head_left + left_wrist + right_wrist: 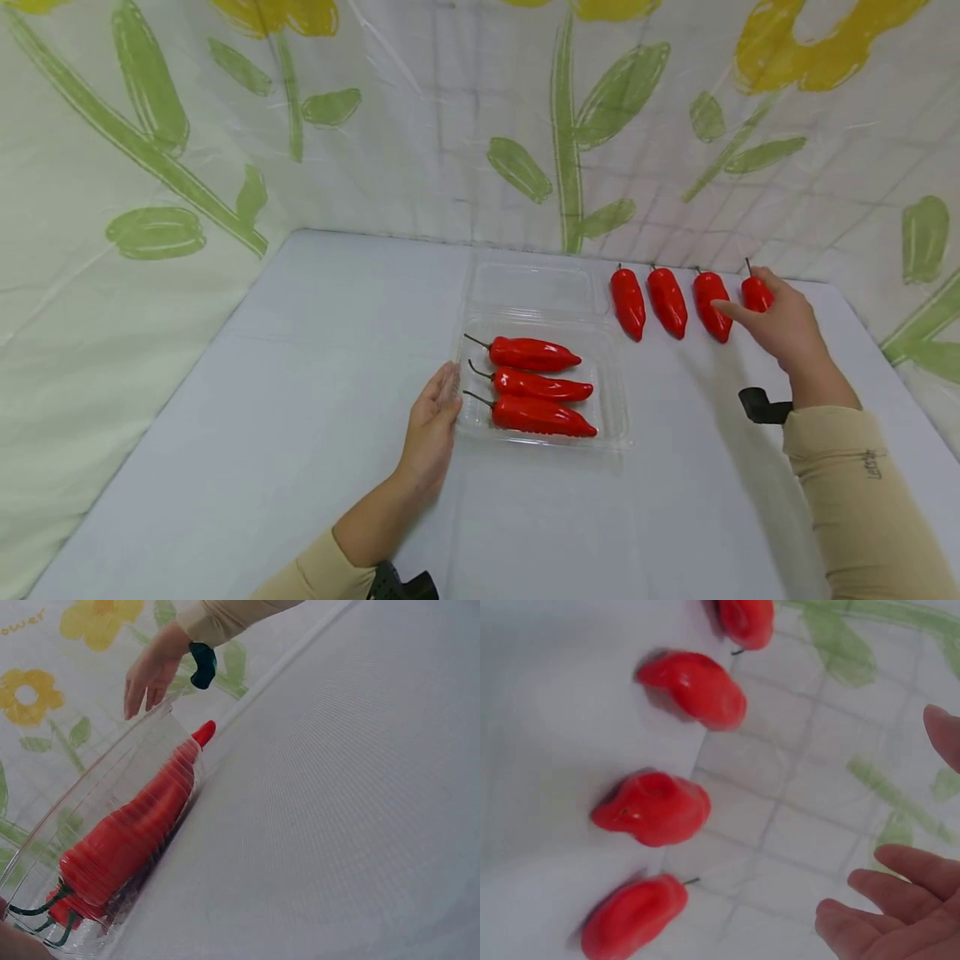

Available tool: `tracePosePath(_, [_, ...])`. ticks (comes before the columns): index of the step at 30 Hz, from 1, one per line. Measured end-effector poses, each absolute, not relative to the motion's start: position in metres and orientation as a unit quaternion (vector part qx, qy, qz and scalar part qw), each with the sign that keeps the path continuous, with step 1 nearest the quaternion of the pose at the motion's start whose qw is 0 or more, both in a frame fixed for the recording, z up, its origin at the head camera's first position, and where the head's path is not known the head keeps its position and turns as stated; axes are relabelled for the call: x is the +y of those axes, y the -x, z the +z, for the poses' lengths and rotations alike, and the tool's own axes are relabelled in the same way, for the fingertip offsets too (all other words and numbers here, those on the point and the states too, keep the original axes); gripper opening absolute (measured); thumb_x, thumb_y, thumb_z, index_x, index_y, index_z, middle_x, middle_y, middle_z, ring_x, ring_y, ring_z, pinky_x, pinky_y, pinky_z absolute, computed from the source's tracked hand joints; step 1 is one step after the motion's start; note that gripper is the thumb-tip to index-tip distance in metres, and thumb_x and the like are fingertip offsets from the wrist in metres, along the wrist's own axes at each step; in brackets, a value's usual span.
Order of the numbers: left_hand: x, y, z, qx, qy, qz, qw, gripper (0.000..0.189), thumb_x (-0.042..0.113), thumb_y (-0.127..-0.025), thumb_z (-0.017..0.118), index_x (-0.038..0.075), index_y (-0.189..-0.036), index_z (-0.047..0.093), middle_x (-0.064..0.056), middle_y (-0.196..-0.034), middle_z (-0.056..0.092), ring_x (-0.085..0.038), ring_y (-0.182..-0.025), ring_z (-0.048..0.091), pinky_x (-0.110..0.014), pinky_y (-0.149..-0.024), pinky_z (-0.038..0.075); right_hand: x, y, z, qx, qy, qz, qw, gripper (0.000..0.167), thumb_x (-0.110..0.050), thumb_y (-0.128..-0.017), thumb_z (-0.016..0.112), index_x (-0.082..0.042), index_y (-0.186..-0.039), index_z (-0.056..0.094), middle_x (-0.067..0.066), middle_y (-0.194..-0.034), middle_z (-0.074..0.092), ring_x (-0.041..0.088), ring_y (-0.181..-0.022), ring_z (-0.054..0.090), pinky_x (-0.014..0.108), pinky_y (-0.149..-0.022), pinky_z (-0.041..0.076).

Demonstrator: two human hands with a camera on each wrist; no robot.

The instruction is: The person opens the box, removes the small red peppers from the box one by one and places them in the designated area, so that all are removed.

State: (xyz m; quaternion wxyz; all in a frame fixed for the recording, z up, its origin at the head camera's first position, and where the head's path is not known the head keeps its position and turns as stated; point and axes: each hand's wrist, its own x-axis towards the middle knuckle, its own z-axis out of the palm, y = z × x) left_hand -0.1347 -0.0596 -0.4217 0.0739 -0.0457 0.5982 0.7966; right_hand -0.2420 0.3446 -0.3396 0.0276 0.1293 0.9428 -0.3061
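A clear plastic clamshell box (609,396) lies with its lid (536,287) folded back. Three red peppers (534,354) with dark stems lie side by side inside it. My left hand (433,421) grips the box's left edge, thumb over the rim; only a bit of it shows in the left wrist view's lower corner. Over the far right of the table, my right hand (787,325) is spread, holding nothing. It partly covers the rightmost pepper (754,293) of a row of several, its thumb overlapping the neighbouring pepper (708,300). In the right wrist view, the fingers (900,896) are apart from the peppers (660,808).
The row continues left with two more peppers (666,302), right of the lid near the table's back edge. A white cloth covers the table (315,358). Behind it hangs a pale curtain (420,167) printed with yellow flowers and green leaves.
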Motion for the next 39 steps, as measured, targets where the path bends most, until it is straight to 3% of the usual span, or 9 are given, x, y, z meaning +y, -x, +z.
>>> tracePosePath(14, [-0.060, 0.135, -0.423, 0.596, 0.038, 0.799, 0.071, 0.054, 0.001, -0.098, 0.031, 0.000, -0.148, 0.012, -0.008, -0.157, 0.014, -0.021, -0.146, 0.010, -0.038, -0.117, 0.014, 0.323, 0.212, -0.339, 0.938, -0.109, -0.329, 0.013, 0.089, -0.055, -0.087, 0.051, -0.017, -0.151, 0.002, 0.027, -0.154, 0.005, 0.052, -0.137, 0.006, 0.069, -0.087, 0.040])
tracePosePath(20, [-0.060, 0.135, -0.423, 0.594, 0.036, 0.800, 0.068, 0.053, 0.001, -0.098, 0.031, 0.001, -0.148, 0.012, -0.008, -0.157, 0.015, -0.021, -0.146, 0.011, -0.038, -0.117, 0.014, 0.316, 0.205, -0.336, 0.921, -0.123, -0.370, -0.001, 0.084, -0.051, -0.087, 0.053, -0.019, -0.151, 0.007, 0.018, -0.156, 0.006, 0.045, -0.141, 0.006, 0.066, -0.092, 0.039])
tracePosePath(29, [-0.061, 0.135, -0.424, 0.601, 0.035, 0.795, 0.070, 0.053, 0.002, -0.098, 0.031, 0.002, -0.148, 0.013, -0.009, -0.157, 0.016, -0.022, -0.145, 0.012, -0.039, -0.117, 0.015, 0.309, 0.199, -0.326, 0.881, -0.159, -0.445, -0.017, 0.077, -0.055, -0.085, 0.053, -0.027, -0.148, 0.020, 0.005, -0.157, 0.012, 0.031, -0.144, 0.017, 0.051, -0.106, 0.033])
tracePosePath(39, [-0.061, 0.134, -0.423, 0.602, 0.034, 0.794, 0.069, 0.053, 0.003, -0.098, 0.030, 0.001, -0.148, 0.011, -0.009, -0.157, 0.015, -0.021, -0.145, 0.012, -0.038, -0.117, 0.015, 0.300, 0.197, -0.320, 0.853, -0.183, -0.488, -0.029, 0.074, -0.058, -0.081, 0.054, -0.037, -0.145, 0.026, -0.003, -0.156, 0.019, 0.025, -0.144, 0.018, 0.050, -0.108, 0.034])
